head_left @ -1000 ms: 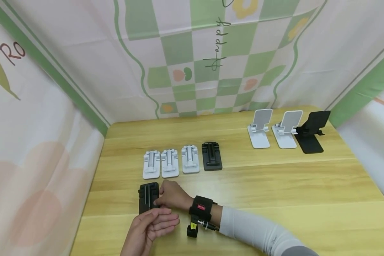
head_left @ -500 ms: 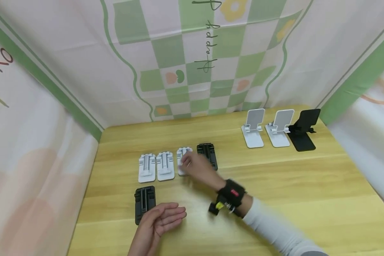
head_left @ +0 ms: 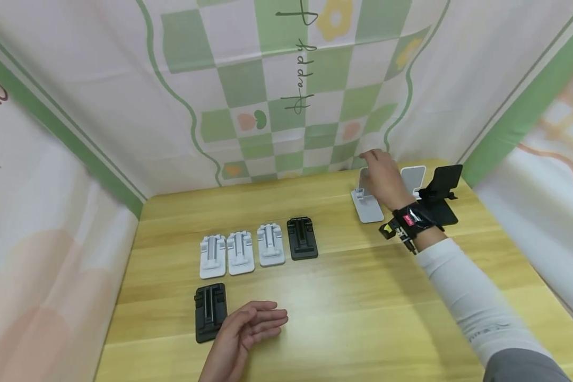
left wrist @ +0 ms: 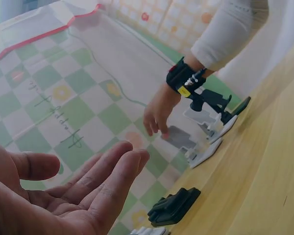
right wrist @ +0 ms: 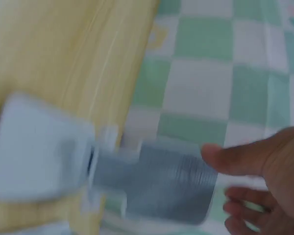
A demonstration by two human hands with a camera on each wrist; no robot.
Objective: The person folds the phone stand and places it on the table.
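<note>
My right hand (head_left: 384,178) is at the upper panel of the leftmost unfolded white phone stand (head_left: 369,210). In the blurred right wrist view, the thumb (right wrist: 220,157) overlaps the top edge of the grey-faced panel (right wrist: 171,181); the other fingers lie loosely bent beyond it, with a gap from the thumb. Whether skin touches the panel is unclear. My left hand (head_left: 248,329) holds nothing, palm turned inward and fingers nearly straight, beside a folded black phone stand (head_left: 210,312). The left wrist view shows that palm (left wrist: 73,200) with the thumb apart.
Folded white stands (head_left: 213,257) (head_left: 240,253) (head_left: 270,245) and a folded black one (head_left: 302,239) form a row. Right of the right hand stand an unfolded white stand (head_left: 413,178) and an unfolded black one (head_left: 443,183). A patterned curtain (head_left: 286,95) hangs behind the wooden table (head_left: 344,318).
My right hand has left the folded black stand at the front left, crossed over the row and reached the leftmost unfolded white stand. The left hand keeps its pose; the head view has shifted slightly.
</note>
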